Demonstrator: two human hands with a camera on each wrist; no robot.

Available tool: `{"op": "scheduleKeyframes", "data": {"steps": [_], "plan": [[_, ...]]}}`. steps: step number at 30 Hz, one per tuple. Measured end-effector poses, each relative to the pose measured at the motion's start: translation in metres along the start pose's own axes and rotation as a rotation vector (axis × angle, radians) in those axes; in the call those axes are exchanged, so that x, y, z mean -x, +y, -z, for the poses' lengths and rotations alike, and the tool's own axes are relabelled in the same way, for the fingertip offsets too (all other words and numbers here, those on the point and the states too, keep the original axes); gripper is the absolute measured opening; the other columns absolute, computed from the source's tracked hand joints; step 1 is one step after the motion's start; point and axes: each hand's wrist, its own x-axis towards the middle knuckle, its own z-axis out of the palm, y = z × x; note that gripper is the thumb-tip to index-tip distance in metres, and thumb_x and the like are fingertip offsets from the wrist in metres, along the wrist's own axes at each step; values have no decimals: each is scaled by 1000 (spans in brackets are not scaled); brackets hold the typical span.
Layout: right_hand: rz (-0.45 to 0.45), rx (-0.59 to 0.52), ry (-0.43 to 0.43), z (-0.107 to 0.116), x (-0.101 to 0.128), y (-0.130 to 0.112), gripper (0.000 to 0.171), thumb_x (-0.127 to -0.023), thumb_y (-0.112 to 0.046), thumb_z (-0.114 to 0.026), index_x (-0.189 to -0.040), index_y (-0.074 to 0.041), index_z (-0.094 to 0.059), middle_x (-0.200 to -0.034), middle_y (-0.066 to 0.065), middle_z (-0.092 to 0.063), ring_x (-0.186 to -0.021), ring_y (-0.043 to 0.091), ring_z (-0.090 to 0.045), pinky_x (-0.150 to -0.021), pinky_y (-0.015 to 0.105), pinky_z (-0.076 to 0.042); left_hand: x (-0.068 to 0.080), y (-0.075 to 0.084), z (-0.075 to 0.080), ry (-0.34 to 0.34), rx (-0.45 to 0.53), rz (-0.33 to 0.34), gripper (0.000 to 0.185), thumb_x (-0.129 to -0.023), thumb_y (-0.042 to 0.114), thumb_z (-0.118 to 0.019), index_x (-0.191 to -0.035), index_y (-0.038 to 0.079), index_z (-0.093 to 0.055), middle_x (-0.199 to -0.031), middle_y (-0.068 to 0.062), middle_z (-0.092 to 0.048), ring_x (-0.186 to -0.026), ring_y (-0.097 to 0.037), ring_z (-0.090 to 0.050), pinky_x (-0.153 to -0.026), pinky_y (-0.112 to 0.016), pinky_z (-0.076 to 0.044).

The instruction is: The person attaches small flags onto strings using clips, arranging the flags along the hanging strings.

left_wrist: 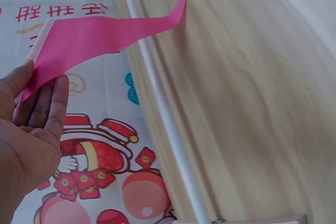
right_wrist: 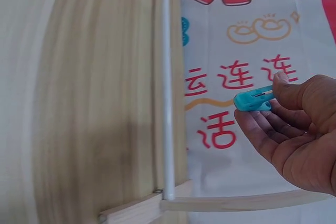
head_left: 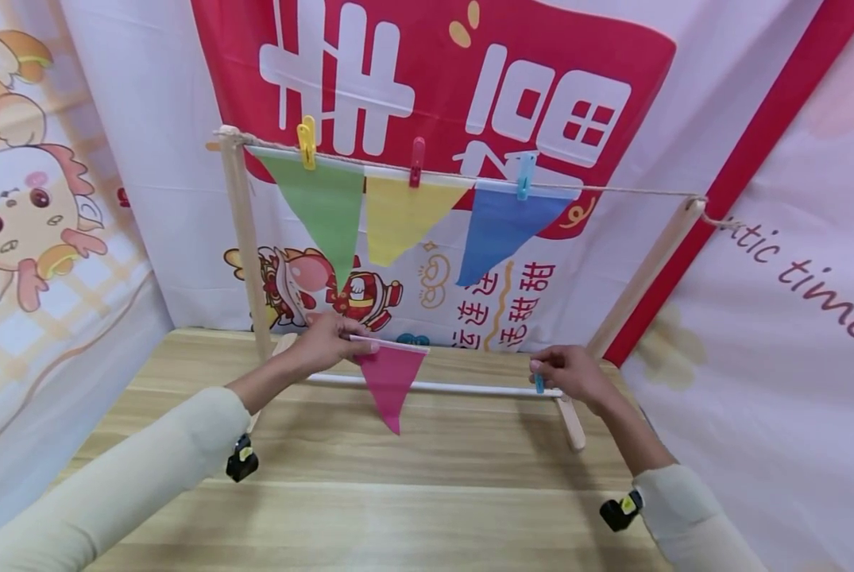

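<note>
Nearest: two cream sleeves (head_left: 133, 477) reaching out over the wooden worktop (head_left: 427, 492), each with a small black camera at the wrist.

Left hand (head_left: 326, 342) up off the worktop, pinching the pink flag (head_left: 392, 381) by the left end of its white top strip. Held at the top so the pointy end hangs straight down and the flag stays flat. In the left wrist view, thumb on one side of the corner and fingers (left_wrist: 50, 106) behind it.

Right hand (head_left: 573, 372) off to the right, well apart from the flag. Pinching a small blue clip (right_wrist: 254, 100) between thumb and curled fingers, tail end in the hand and nose poking out. Hard to tell if the clip mouth is squeezed open or not.

Just behind both hands: the low white rod (head_left: 469, 388) of a little wooden frame (head_left: 244, 230), close above the worktop.

Higher and farther: a string (head_left: 627, 191) pulled tight between the two frame posts. Three flags on it already: green flag (head_left: 322, 206) under a yellow clip (head_left: 307, 143), yellow flag (head_left: 401, 218) under a red clip (head_left: 416, 161), blue flag (head_left: 501, 230) under a light blue clip (head_left: 525, 176). One clip per flag, biting over string and white strip together so nothing slides off. Bare string to the right of the blue flag.

Farthest back: a cloth wall (head_left: 441, 87) with big red and white signs and cartoon pictures.
</note>
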Motion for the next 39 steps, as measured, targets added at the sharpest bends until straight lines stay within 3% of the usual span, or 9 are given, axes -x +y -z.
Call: {"op": "scheduleKeyframes", "data": {"steps": [7, 11, 24, 31, 36, 39], "plan": [[-21, 24, 12, 11, 2, -21, 42, -116, -19, -65, -144, 13, -65, -123, 31, -79, -101, 22, -81, -88, 28, -69, -4, 18, -3, 14, 8, -27, 29, -107, 24, -81, -127, 3, -84, -106, -13, -88, -94, -22, -86, -89, -32, -69], [-45, 51, 26, 18, 3, -33, 45, -116, -23, -67, -148, 8, -65, -129, 30, -77, -105, 23, -80, -89, 25, -68, -6, 30, -3, 3, 19, -46, 29, -108, 22, -80, -128, 2, -83, -107, -14, -88, -95, -21, -86, -90, -32, -69], [9, 136, 90, 49, 1, -80, 44, -115, -28, -70, -149, -1, -68, -139, 26, -76, -113, 31, -80, -91, 22, -67, -19, 87, 0, 6, 38, -153, 26, -109, 15, -77, -128, -2, -82, -109, -17, -84, -88, -14, -80, -79, -26, -67], [18, 160, 109, 64, 4, -106, 48, -114, -34, -70, -153, -7, -66, -144, 23, -74, -120, 34, -78, -89, 17, -64, -25, 106, -5, -34, 16, -154, 27, -110, 23, -77, -129, 4, -83, -109, -14, -87, -97, -23, -86, -87, -32, -69], [31, 185, 127, 73, 5, -119, 50, -114, -39, -70, -154, -9, -66, -143, 22, -74, -119, 31, -79, -89, 15, -62, -27, 123, -9, -44, 44, -123, 27, -109, 25, -79, -128, 6, -84, -109, -13, -87, -98, -23, -86, -100, -45, -70], [40, 189, 144, 77, 6, -125, 52, -113, -41, -70, -155, -11, -65, -143, 19, -75, -120, 29, -79, -91, 16, -63, -28, 133, -10, -51, 68, -139, 26, -110, 23, -78, -127, 4, -83, -110, -15, -87, -99, -24, -85, -104, -50, -68]]}}
